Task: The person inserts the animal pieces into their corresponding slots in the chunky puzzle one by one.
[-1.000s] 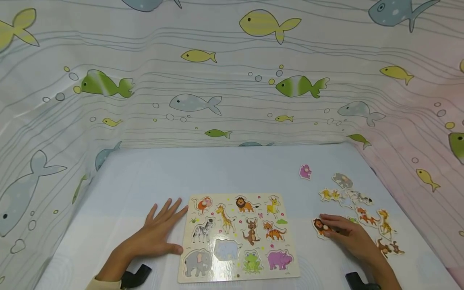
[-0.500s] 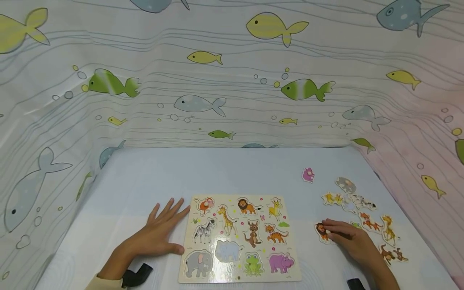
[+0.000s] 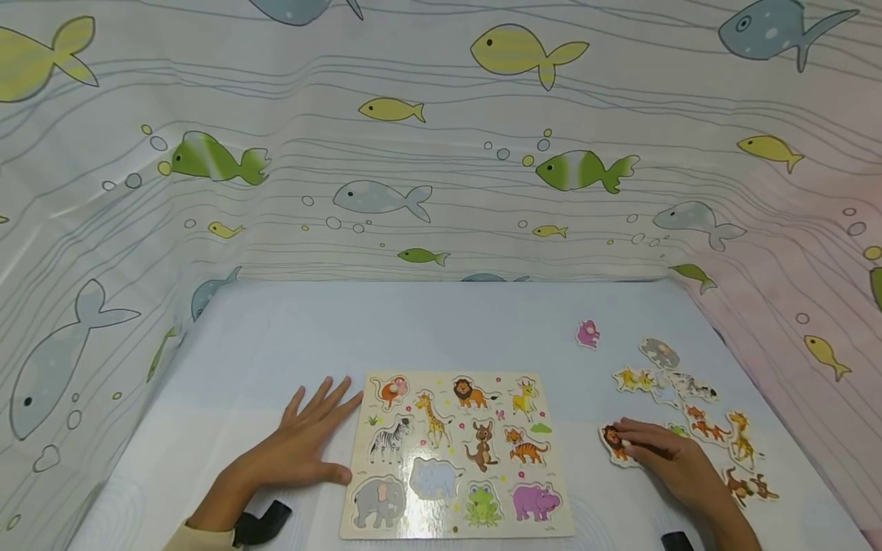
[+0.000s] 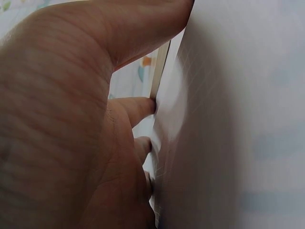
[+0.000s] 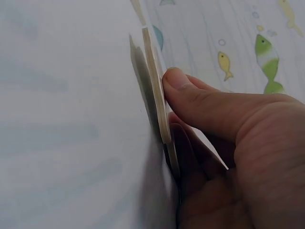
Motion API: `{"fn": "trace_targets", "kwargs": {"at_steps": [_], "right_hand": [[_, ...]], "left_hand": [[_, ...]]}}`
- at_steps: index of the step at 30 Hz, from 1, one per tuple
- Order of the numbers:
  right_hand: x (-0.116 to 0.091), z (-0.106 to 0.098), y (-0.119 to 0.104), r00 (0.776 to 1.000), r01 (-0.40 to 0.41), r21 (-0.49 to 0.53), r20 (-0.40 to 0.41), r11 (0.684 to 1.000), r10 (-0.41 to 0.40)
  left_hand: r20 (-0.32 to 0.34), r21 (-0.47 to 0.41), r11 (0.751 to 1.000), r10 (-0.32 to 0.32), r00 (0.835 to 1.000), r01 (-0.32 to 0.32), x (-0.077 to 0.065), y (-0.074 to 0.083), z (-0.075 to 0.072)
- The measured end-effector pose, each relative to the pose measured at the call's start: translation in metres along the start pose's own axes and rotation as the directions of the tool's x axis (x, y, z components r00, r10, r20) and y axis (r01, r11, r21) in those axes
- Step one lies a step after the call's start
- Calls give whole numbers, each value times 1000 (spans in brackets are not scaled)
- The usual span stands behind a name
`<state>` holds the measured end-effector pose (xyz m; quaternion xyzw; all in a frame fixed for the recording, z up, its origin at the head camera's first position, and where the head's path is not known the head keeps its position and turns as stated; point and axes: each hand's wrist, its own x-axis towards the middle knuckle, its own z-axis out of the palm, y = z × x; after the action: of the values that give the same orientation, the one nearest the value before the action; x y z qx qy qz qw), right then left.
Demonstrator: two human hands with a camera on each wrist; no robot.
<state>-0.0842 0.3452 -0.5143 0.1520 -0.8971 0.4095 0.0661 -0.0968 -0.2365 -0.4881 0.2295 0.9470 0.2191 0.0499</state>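
Note:
In the head view a wooden puzzle board point(image 3: 456, 520) with animal pictures lies flat on the table. My left hand point(image 3: 296, 440) rests on the table at the board's left side, its fingers spread; thumb and forefinger reach the edge. The left wrist view shows the fingers point(image 4: 138, 109) beside the board's thin edge. Right of the board, my right hand point(image 3: 671, 459) pinches a lion puzzle piece point(image 3: 612, 438) with thumb and fingertips, partly covering it. In the right wrist view the thumb point(image 5: 178, 81) is against the piece's face, and other fingers are in shadow.
Loose puzzle pieces lie at the right: a purple piece point(image 3: 588, 334), an elephant point(image 3: 659, 353), a zebra point(image 3: 694, 386), a tiger point(image 3: 706, 423), a giraffe point(image 3: 741, 440) and a brown piece point(image 3: 751, 484). A green piece point(image 3: 678, 430) is partly hidden behind my right hand. Fish-patterned cloth point(image 3: 427, 153) surrounds the table.
The head view has shifted a little, so everything appears slightly farther right and lower. Both hands keep nearly the same places, the right one still at the lion piece.

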Motion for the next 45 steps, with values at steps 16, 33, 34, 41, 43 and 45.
{"fn": "trace_targets", "kwargs": {"at_steps": [16,33,34,41,43,45], "right_hand": [[4,-3,-8,1000,0,12,-12,1000,0],[18,-1,-35,995,-75,159,80,984,63],[19,0,-36,995,-60,167,85,984,46],[30,3,-52,995,30,129,87,991,-42],[35,5,-57,994,46,128,87,991,-58],[40,7,-60,994,54,135,92,989,-67]], "left_hand": [[-9,6,1000,6,1000,-5,0,2,0],[-5,0,1000,-7,1000,7,-1,3,-1],[-5,-1,1000,-6,1000,6,-2,3,-1],[-13,7,1000,5,1000,-4,-2,2,0],[-15,10,1000,9,1000,-9,-2,2,0],[-17,11,1000,12,1000,-12,-2,2,-1]]}}
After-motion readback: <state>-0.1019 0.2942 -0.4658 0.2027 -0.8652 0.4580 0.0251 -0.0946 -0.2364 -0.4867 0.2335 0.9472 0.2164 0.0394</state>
